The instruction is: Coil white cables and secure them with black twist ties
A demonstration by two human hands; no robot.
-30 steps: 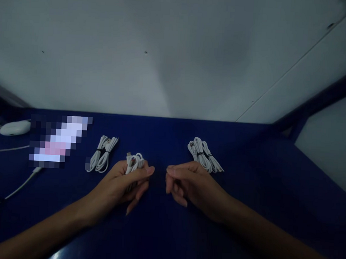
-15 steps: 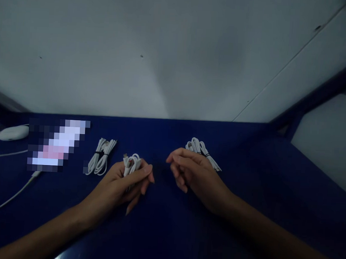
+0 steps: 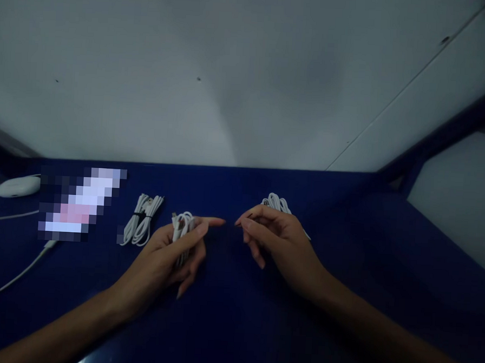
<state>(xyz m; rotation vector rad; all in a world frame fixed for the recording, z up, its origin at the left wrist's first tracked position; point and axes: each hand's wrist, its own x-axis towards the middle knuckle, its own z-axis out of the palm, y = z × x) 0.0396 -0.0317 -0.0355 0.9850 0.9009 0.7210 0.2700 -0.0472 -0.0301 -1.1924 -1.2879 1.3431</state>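
My left hand grips a coiled white cable above the dark blue table, with its index finger stretched out to the right. My right hand hovers just right of it, fingers loosely curled and apart, holding nothing that I can see. Its fingertips almost meet the left index finger. Behind the right hand lies a tied white cable bundle, partly hidden by it. Another tied white cable bundle lies left of my left hand.
A white mouse sits at the far left edge. A white cord runs across the table's left side below a blurred patch. A pale wall rises behind the table, and the table's right edge slants away.
My left index finger has stretched out to the right. My right hand has lifted and shifted back over the right cable bundle, its fingers uncurling.
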